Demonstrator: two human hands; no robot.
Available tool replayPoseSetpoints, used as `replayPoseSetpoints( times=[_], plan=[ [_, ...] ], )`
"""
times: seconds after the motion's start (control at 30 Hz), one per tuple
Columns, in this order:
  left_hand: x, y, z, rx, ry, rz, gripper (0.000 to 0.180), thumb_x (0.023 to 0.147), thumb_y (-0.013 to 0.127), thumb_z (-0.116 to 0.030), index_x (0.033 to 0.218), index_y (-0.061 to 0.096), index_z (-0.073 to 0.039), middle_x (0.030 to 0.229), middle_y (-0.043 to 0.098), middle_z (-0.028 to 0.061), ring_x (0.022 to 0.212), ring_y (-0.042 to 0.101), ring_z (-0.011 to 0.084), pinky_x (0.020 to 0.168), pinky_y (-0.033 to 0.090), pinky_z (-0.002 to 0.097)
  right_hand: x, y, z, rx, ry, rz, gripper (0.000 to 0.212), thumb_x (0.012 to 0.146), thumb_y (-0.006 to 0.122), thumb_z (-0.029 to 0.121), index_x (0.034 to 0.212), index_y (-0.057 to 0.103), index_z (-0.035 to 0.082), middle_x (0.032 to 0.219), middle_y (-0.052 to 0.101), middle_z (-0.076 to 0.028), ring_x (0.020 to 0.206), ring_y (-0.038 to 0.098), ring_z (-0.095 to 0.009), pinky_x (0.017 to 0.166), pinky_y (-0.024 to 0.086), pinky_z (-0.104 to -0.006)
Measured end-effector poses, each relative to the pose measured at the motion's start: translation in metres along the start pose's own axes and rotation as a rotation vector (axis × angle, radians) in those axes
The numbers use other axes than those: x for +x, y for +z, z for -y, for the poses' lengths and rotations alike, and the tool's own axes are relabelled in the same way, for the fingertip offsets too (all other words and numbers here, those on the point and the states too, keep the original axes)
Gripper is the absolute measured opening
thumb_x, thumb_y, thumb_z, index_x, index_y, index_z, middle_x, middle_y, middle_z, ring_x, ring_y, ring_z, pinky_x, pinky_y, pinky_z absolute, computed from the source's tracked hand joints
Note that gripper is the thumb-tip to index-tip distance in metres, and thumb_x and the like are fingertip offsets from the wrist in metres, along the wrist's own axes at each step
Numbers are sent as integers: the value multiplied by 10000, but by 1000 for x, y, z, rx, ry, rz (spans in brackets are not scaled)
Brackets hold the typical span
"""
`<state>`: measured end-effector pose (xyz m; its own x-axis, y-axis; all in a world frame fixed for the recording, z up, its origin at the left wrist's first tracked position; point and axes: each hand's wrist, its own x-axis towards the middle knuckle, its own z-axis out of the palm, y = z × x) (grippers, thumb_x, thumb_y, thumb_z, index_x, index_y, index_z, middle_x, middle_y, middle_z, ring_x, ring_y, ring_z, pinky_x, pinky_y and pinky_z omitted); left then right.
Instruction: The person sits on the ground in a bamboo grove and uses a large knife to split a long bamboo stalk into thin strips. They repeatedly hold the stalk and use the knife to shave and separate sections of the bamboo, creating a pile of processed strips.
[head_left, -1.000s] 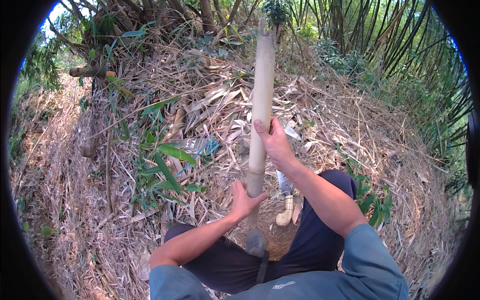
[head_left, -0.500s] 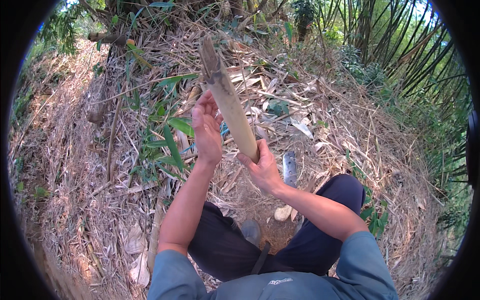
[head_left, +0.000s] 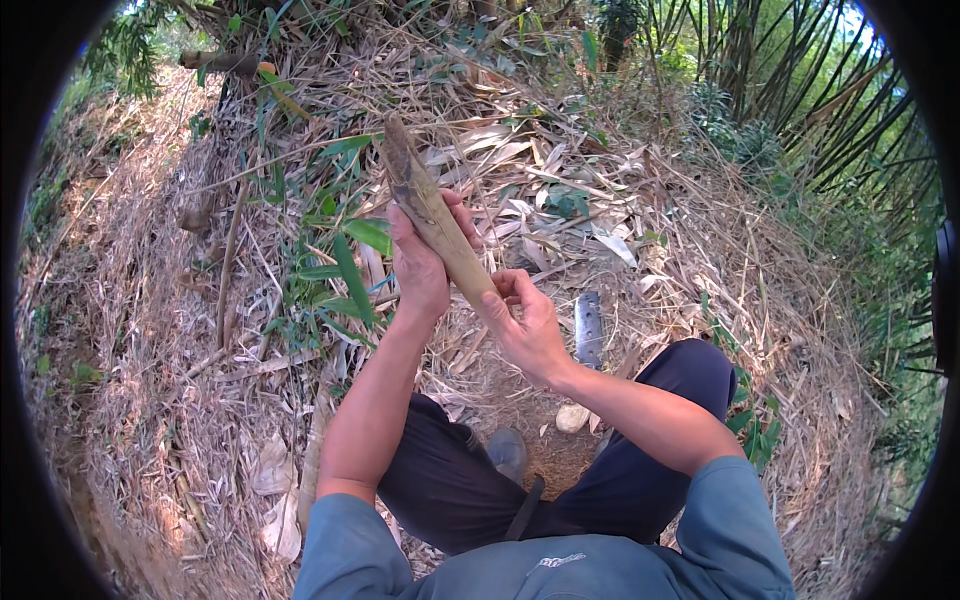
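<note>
Presently, pale tan cylindrical bamboo piece (head_left: 450, 242) held slanting above dry brown leaf litter (head_left: 690, 225). Left hand (head_left: 421, 272): fingers curled around bamboo's far half. Right hand (head_left: 531, 332): fingers grasping bamboo's near end. Flat grey metal blade (head_left: 588, 328) lying near dark-trousered right knee (head_left: 702, 375).

Lit by daylight, brightest through the bamboo (head_left: 800, 120) at upper right and on the slope (head_left: 150, 130) at upper left; dimmer between the trouser legs (head_left: 445, 490); bowed toward a black, blue-fringed rim.

left hand (head_left: 421, 270) cups bamboo piece (head_left: 437, 220) | right hand (head_left: 527, 328) holds near end | blade (head_left: 588, 325) on ground (head_left: 463, 372)
</note>
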<state>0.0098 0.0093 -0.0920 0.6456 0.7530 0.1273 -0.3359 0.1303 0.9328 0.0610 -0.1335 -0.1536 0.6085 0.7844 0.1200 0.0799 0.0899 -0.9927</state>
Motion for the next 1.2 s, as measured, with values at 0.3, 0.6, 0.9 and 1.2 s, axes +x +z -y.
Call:
replayPoseSetpoints(
  times=[0.3, 0.6, 0.9, 1.2],
  plan=[
    [4, -3, 0, -65, -69, 60, 771, 1001, 179, -711, 1098, 564, -50, 797, 605, 60, 704, 588, 171, 683, 509, 319, 18, -22, 15, -21, 27, 146, 289, 939, 715, 259, 1059, 676, 0, 904, 707, -64, 773, 632, -116, 721, 520, -292],
    [14, 13, 21, -15, 69, -204, 661, 1044, 212, -620, 1073, 574, -68, 868, 633, 71, 740, 614, 165, 654, 516, 307, 32, -43, 25, -227, 65, 241, 296, 892, 780, 291, 959, 704, 13, 791, 676, 14, 684, 556, -38, 627, 475, -231],
    [19, 19, 14, 88, 208, -154, 808, 1023, 196, -670, 891, 631, -2, 608, 576, 66, 527, 542, 141, 503, 439, 276, 35, -46, 31, -209, 56, 284, 308, 869, 781, 282, 957, 717, -6, 776, 734, -50, 689, 679, -92, 678, 561, -271],
    [20, 12, 16, 69, 194, -94, 806, 1024, 198, -669, 884, 641, -10, 614, 593, 61, 546, 565, 130, 510, 455, 280, 30, -43, 29, -223, 70, 258, 287, 861, 787, 237, 947, 709, -27, 787, 733, -56, 703, 680, -91, 684, 564, -269]
  ],
)
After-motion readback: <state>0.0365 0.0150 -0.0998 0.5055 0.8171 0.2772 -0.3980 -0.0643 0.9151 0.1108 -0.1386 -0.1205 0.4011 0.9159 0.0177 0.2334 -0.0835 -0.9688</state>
